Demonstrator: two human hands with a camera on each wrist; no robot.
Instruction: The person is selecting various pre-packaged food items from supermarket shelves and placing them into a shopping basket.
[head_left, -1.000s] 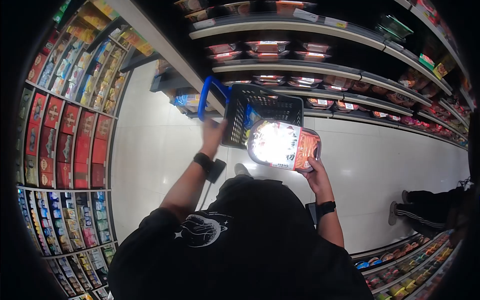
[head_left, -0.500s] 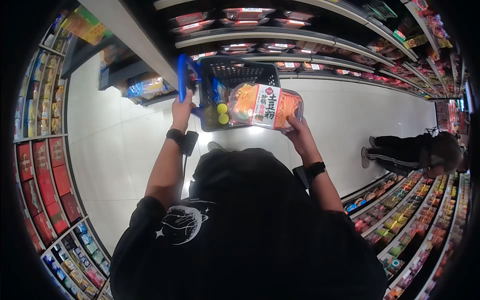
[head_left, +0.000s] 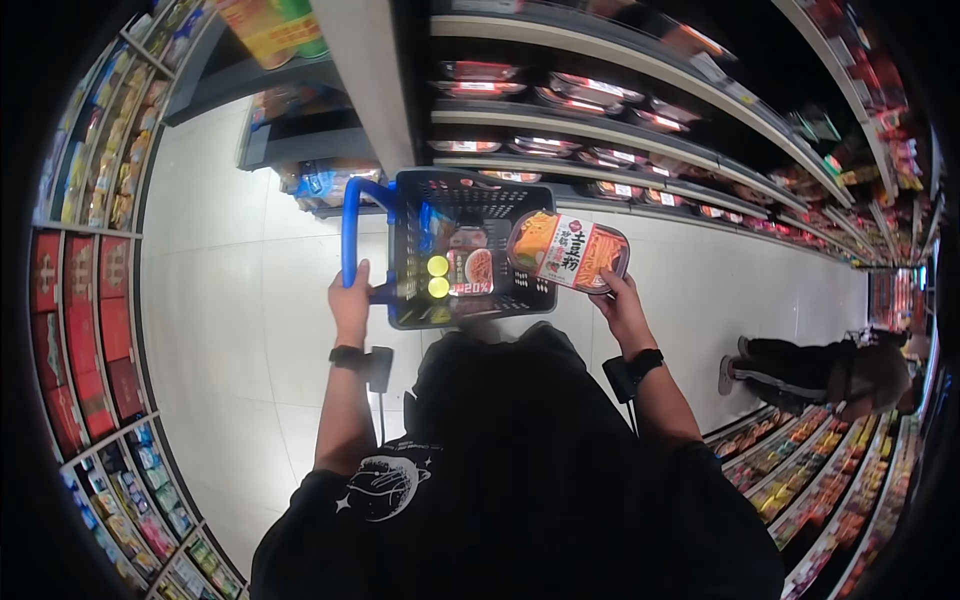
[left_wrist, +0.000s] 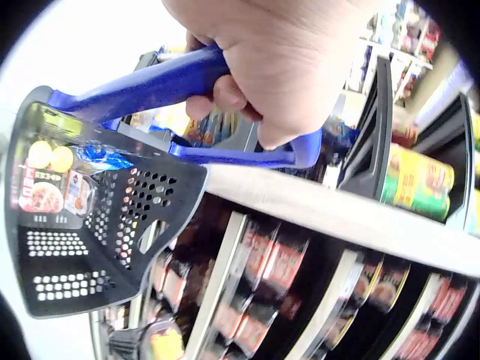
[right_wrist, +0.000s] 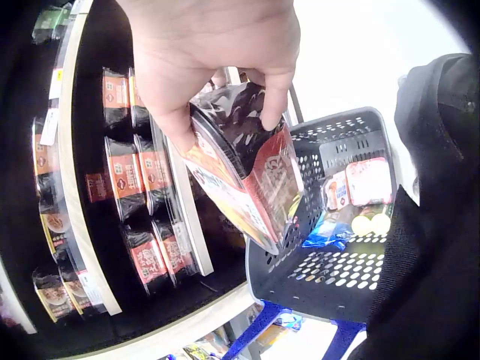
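Note:
My left hand (head_left: 349,305) grips the blue handle (head_left: 350,225) of a dark grey shopping basket (head_left: 545,195); in the left wrist view its fingers curl round the bar. With my right hand (head_left: 622,312) I hold a sealed plastic tray of noodles (head_left: 568,250), thumb on top at its right end. The tray overlaps the basket's right rim in the head view. Seen from the right wrist, it tilts on edge beside the basket wall. Inside the basket lie a blue packet (left_wrist: 105,157), two yellow round items (head_left: 438,277) and a meal pack (head_left: 470,272) marked 20%.
Chilled shelves (head_left: 640,165) with rows of packed meals run along the far side. A pale post (head_left: 385,90) stands behind the handle. Red boxes (head_left: 60,290) fill shelves at left. Another person (head_left: 800,370) is at the right, above shelves of small packs (head_left: 800,480).
My left hand, blurred by the basket's near left side a second ago, has taken the handle. The noodle tray has shifted from over the basket to its right end, uncovering the meal pack inside.

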